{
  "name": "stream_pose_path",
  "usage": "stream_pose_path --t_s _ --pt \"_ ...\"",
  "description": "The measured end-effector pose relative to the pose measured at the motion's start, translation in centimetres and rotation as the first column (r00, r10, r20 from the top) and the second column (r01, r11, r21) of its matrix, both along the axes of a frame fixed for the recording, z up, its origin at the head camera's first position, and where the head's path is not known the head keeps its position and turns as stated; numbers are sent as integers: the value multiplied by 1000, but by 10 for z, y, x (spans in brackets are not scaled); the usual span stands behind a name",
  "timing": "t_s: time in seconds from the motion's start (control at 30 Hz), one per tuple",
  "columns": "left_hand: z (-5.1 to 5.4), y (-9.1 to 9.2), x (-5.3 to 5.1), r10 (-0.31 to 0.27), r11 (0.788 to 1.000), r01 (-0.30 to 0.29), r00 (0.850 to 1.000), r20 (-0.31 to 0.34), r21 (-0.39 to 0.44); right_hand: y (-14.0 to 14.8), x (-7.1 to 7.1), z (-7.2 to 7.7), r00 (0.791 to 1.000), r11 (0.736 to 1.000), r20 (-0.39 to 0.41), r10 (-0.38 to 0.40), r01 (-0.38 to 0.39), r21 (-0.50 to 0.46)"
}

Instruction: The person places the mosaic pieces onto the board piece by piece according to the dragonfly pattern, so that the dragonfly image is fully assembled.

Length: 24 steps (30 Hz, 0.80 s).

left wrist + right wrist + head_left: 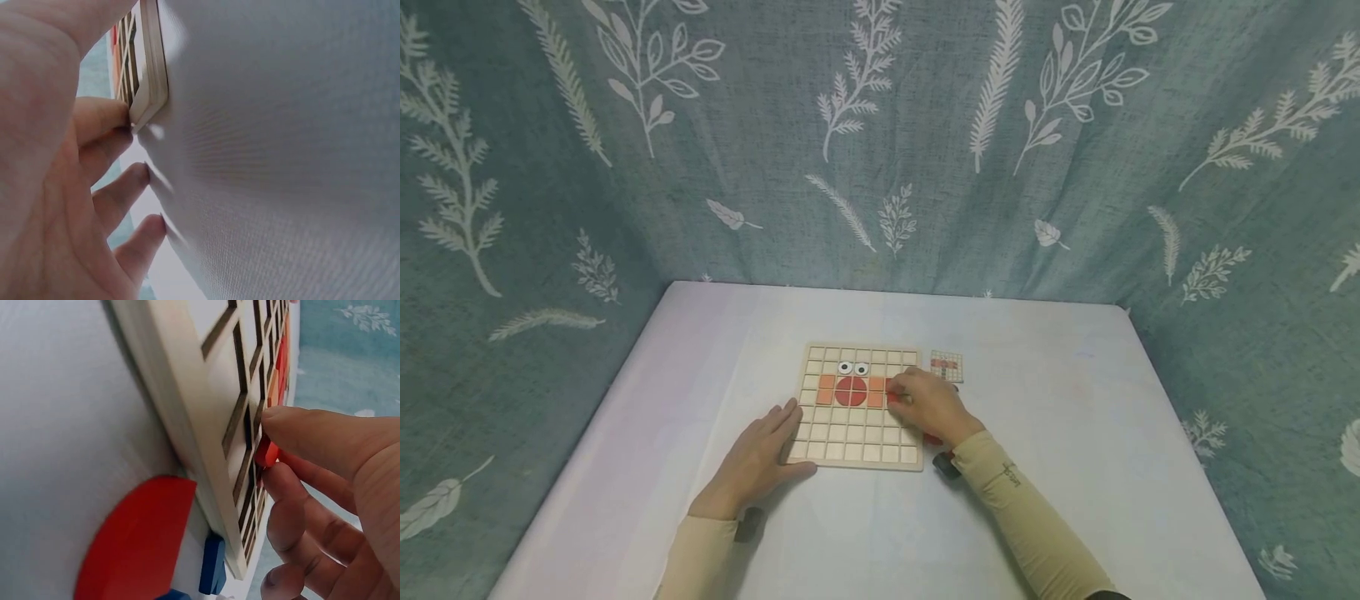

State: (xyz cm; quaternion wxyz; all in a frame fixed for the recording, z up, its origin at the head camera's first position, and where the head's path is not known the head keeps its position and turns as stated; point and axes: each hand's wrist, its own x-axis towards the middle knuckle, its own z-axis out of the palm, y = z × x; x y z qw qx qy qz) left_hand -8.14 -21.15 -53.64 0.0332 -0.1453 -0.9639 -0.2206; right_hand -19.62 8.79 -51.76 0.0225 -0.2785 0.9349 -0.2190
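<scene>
The right hand (934,406) pinches a small red piece (267,452); beneath its fingers lies a pale wooden grid board (854,452), edge touched by the left hand (757,457), fingers spread.

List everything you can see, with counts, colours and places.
Table: one, white, across lower view
Board: one, pale wood, on table
Eye tiles: two, white and black, upper board
Circle: one, red, below eye tiles
Square tiles: four, orange, flanking circle
Pinched piece: one, red, board's right side
Curved piece: at least one, red, right of board
Small pieces: at least two, blue, near curved piece
Card: one, pale with coloured pattern, right of board
Curtain: panel count unclear, teal with white leaves, around table
Sleeves: two, tan, lower view
Left grip: one, bare, board's left edge
Right grip: one, bare, holding pinched piece
</scene>
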Motion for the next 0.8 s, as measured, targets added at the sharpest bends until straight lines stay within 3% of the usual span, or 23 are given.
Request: stream_pose_path --t_s 0.37,0.8 --pt "1 1 0 9 1000 -9 1000 9 -1 -1 0 -4 999 1000 -33 19 -19 -8" --pt "0 0 1 4 1000 -4 1000 -3 -7 -7 0 0 1000 1000 -6 2 -2 2"
